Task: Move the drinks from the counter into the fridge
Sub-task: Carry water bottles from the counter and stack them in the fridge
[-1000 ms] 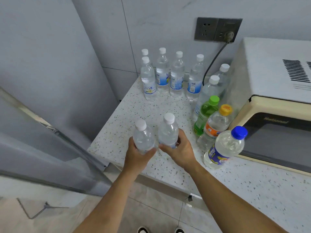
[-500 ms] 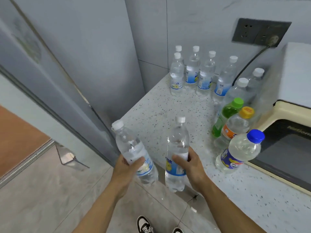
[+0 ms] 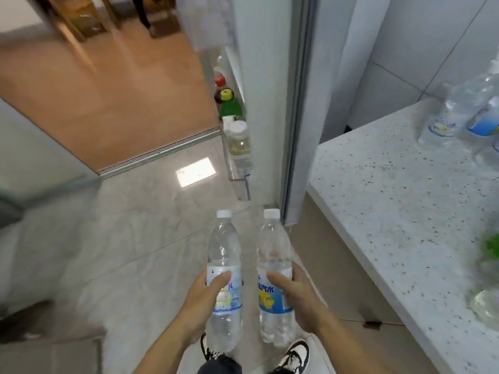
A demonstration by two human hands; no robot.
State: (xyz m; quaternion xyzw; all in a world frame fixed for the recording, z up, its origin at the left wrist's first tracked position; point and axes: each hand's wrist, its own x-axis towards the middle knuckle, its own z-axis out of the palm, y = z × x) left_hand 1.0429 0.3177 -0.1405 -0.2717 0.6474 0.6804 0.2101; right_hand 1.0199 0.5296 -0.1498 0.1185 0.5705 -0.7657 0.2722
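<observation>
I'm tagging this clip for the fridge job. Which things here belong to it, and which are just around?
Job:
left hand gripping a water bottle
right hand gripping a second bottle
counter with blurred bottles
fridge door shelf, already holding drinks

Around:
shoes
wooden floor

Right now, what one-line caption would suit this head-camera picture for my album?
Left hand and right hand each carry a water bottle upright toward the open fridge door shelf.
</observation>
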